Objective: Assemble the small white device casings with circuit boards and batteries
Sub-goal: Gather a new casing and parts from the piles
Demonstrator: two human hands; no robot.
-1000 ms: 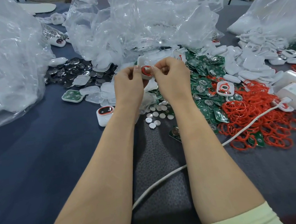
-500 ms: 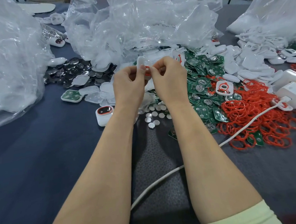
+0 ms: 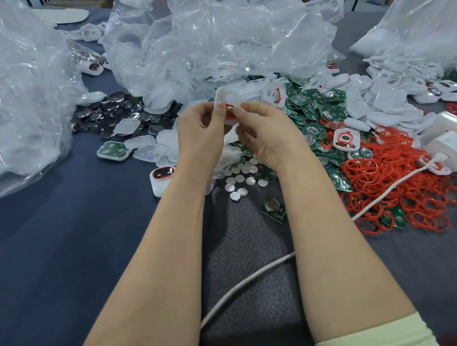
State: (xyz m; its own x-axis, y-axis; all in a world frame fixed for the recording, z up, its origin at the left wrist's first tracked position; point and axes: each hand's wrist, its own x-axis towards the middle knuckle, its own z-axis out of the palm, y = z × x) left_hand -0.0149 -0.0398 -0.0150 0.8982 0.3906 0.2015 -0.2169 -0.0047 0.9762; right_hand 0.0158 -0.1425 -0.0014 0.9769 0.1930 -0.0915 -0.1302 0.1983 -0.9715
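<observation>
White casing (image 3: pixel 227 104) with red ring, pinched between fingers of left hand (image 3: pixel 199 132) and right hand (image 3: pixel 267 133), raised above table (image 3: pixel 60 247)

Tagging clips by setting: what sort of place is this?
Probably a hand-assembly workshop: heaps of green circuit boards and red rings, big clear bags, a white casing pinched between left hand and right hand.

Green circuit boards (image 3: pixel 312 124) lay heaped on the dark cloth worktop (image 3: pixel 47 262), right of the round silver batteries (image 3: pixel 111 112). Red rubber rings (image 3: pixel 362 170) lay right of the boards, with crumpled clear plastic bags (image 3: pixel 207 39) behind.
</observation>
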